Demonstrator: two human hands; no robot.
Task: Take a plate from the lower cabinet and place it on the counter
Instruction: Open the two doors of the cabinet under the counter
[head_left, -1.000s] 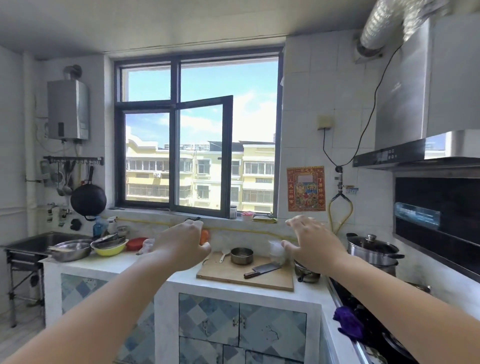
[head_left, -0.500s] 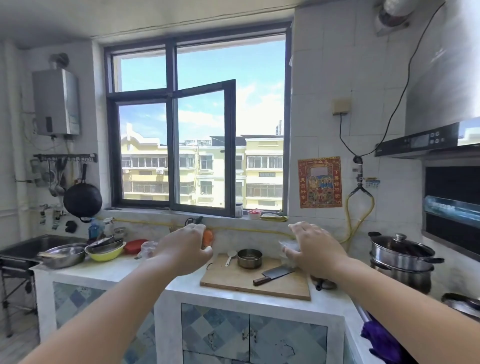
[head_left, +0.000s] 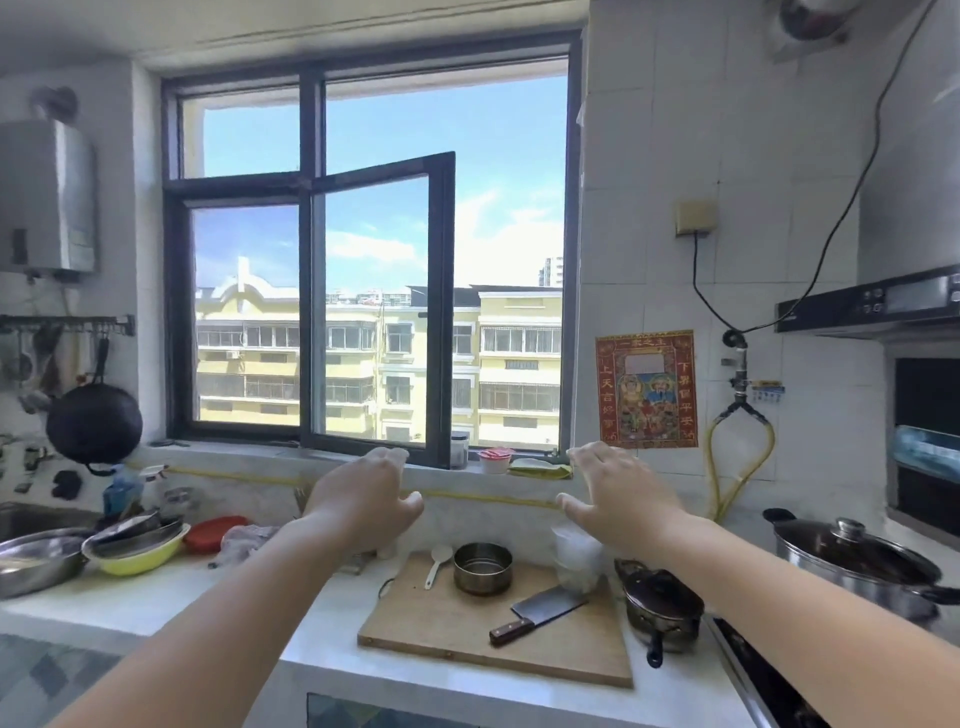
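Note:
Both my arms reach forward over the white counter (head_left: 156, 608). My left hand (head_left: 363, 499) hovers above the counter's back, palm down, fingers loosely curled, holding nothing. My right hand (head_left: 618, 493) is level with it to the right, fingers spread, also holding nothing. Only a strip of the lower cabinet (head_left: 363, 714), with blue diamond-patterned doors, shows at the bottom edge. No plate is in view.
A wooden cutting board (head_left: 467, 639) carries a cleaver (head_left: 540, 613), a small metal tin (head_left: 483, 568) and a white spoon (head_left: 436, 564). Stacked bowls (head_left: 135, 545) sit left near the sink. A small lidded pot (head_left: 662, 608) and a large steel pot (head_left: 857, 561) stand right by the stove. An open window sash (head_left: 384, 306) projects inward.
The view has moved closer to the counter and tilted up, so the cabinet doors have almost left the frame. Both hands stay stretched forward and have spread slightly apart.

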